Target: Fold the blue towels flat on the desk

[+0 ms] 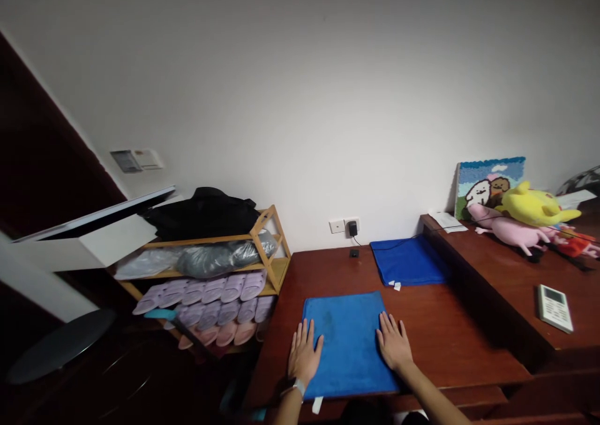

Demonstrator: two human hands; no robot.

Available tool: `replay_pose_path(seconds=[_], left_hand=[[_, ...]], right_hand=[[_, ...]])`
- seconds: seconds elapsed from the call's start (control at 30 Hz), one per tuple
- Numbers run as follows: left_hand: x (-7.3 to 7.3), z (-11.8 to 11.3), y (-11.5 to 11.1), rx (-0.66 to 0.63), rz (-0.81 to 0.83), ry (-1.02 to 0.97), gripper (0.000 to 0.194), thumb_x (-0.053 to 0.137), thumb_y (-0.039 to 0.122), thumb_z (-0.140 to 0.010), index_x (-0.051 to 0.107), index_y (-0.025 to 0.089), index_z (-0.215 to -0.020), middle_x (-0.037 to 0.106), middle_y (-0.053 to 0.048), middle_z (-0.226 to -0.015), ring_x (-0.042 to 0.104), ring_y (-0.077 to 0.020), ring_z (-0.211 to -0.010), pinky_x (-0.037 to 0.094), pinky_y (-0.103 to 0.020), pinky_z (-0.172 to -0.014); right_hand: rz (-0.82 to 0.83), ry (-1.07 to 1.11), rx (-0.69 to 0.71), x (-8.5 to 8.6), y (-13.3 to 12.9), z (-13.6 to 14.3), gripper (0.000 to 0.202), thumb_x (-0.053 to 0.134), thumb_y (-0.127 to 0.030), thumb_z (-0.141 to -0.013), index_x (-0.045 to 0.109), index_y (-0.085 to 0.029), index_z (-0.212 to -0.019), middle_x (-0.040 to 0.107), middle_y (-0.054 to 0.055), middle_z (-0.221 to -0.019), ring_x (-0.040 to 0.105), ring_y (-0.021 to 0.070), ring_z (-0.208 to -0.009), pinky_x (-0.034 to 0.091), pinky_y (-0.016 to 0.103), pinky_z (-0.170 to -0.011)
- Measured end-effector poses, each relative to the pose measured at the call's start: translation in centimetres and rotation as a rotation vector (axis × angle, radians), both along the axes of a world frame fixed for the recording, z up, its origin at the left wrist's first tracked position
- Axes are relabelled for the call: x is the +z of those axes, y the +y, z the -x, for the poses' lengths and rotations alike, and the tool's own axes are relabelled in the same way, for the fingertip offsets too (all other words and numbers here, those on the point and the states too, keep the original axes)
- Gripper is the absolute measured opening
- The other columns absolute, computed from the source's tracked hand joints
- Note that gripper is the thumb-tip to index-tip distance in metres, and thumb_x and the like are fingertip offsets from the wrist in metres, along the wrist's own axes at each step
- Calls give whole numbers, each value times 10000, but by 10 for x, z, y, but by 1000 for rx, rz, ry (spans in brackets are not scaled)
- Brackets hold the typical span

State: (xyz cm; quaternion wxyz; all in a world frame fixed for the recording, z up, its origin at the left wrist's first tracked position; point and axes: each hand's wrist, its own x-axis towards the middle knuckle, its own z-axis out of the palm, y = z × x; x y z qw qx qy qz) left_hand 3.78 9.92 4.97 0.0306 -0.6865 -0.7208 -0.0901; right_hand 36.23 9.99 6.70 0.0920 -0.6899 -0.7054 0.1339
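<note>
A blue cloth (349, 344) lies spread flat on the reddish-brown wooden table (323, 272), with a darker patch near its upper left and a white tag at its lower edge. Flat on its left side rests my left hand (304, 353), fingers stretched out, a band around the wrist. My right hand (394, 344) lies on the right edge of the same cloth, fingers also extended. Neither hand grips anything. Behind, close to the wall, is a second, darker blue cloth (407, 261) with white tags at its front edge.
On the right, a raised wooden surface (506, 287) bears plush toys (534, 207), a dog picture (490, 187) and a white remote (555, 307). A plugged-in adapter (352, 228) sits in the wall socket. Left of the table stands a shoe rack (280, 275) with slippers (229, 287) and a black bag (206, 215).
</note>
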Motion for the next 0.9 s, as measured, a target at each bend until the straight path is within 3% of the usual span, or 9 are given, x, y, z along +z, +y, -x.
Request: replay_pose_path(seconds=[0.27, 0.53, 0.67, 0.77, 0.9], left_hand=[[-2, 0, 0, 2, -15, -4, 693, 293, 561, -1049, 323, 199, -1640, 303, -94, -1718, 292, -285, -1585, 278, -496, -1289], [-9, 6, -1, -9, -41, 26, 679, 287, 558, -1049, 305, 241, -1648, 358, -77, -1702, 327, -299, -1573, 309, -528, -1274], [-2, 4, 3, -29, -77, 53, 658, 277, 519, -1052, 343, 220, -1635, 396, -85, -1686, 324, -298, -1575, 269, -537, -1292], [11, -32, 17, -100, -125, 39, 626, 242, 427, -1071, 297, 188, -1647, 344, -89, -1709, 287, -279, -1590, 239, -516, -1307], [21, -120, 48, -374, -68, -28, 619, 255, 434, -1081, 223, 224, -1663, 305, -54, -1725, 273, -251, -1595, 263, -485, -1305]], right_hand=[[27, -8, 10, 24, 60, 5, 669, 184, -411, -1041, 236, -157, -1658, 201, 33, -1740, 155, 233, -1615, 123, 454, -1307], [-13, 24, 6, 0, 73, -1, 698, 183, -434, -1039, 211, -106, -1655, 212, 61, -1735, 152, 215, -1615, 102, 424, -1313], [-33, 42, -2, -5, 75, 0, 700, 188, -440, -1038, 218, -110, -1655, 215, 55, -1733, 150, 218, -1616, 95, 430, -1315], [-41, 44, -4, -6, 76, 0, 698, 204, -427, -1037, 225, -97, -1651, 221, 68, -1730, 162, 226, -1614, 105, 433, -1314], [-42, 32, 7, -6, 75, -1, 689, 201, -409, -1038, 224, -93, -1650, 216, 71, -1730, 159, 223, -1615, 109, 431, -1312]])
